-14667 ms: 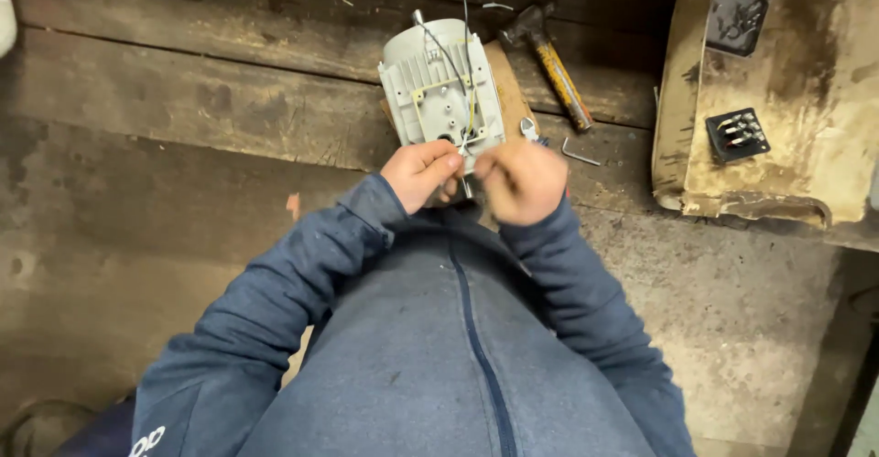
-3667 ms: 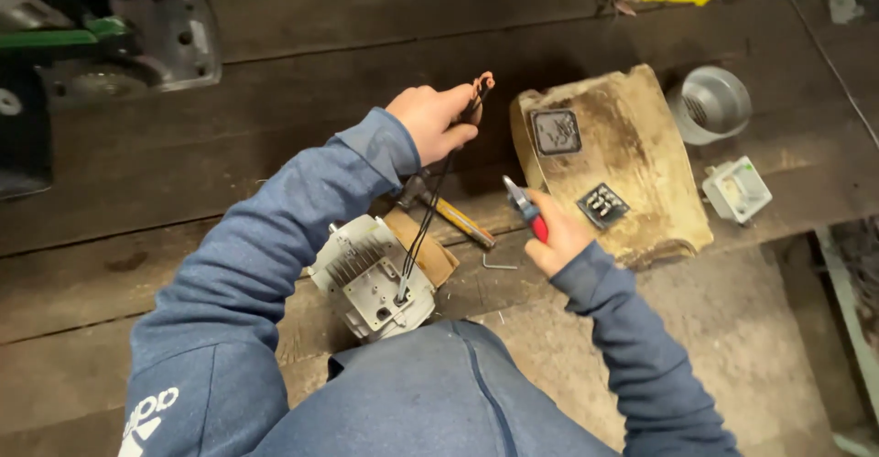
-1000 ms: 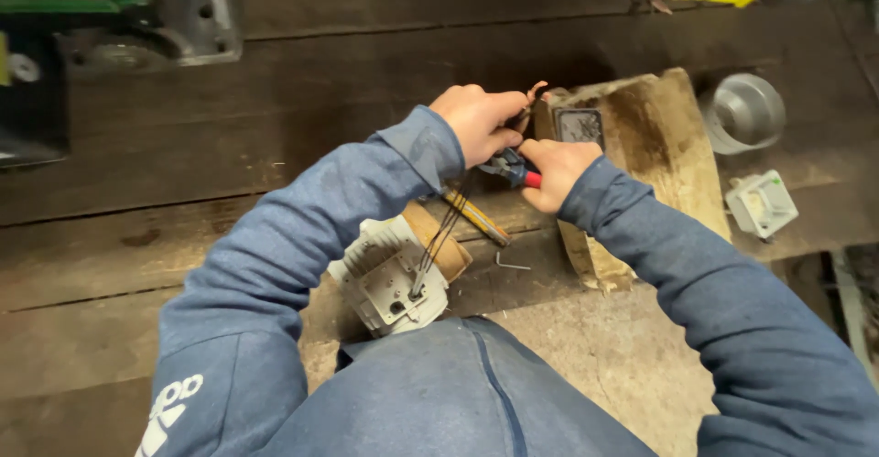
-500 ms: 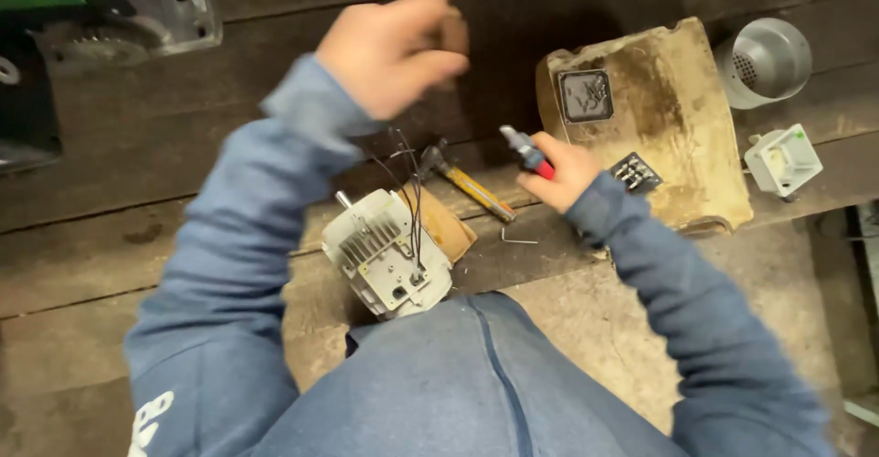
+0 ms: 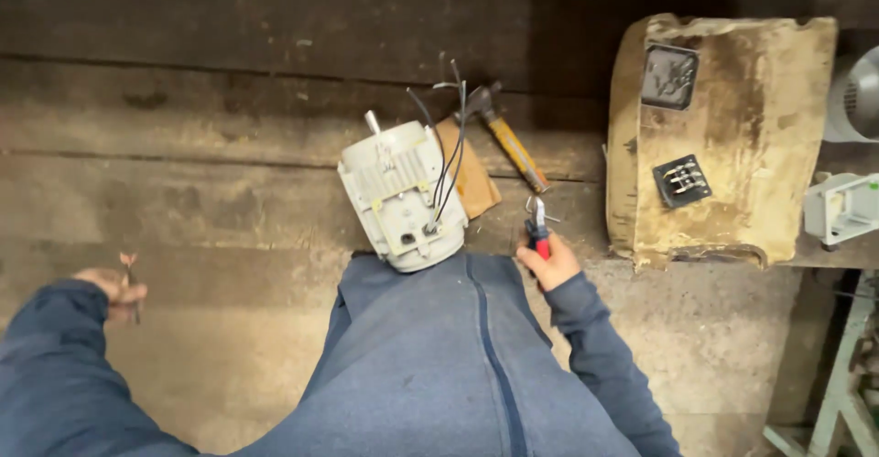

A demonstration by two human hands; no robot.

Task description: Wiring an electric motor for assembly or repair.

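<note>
Left hand [image 5: 112, 289] flung out wide, fingers pinched on short cut wire piece [image 5: 128, 274], well apart from motor. Right hand [image 5: 549, 261] closed round red-handled pliers [image 5: 537, 228], just right of grey motor [image 5: 400, 196]. Judged: one piece trimmed; dark motor wires [image 5: 449, 155] left standing loose, unjoined.

No packages, labels, signs, screens.
</note>
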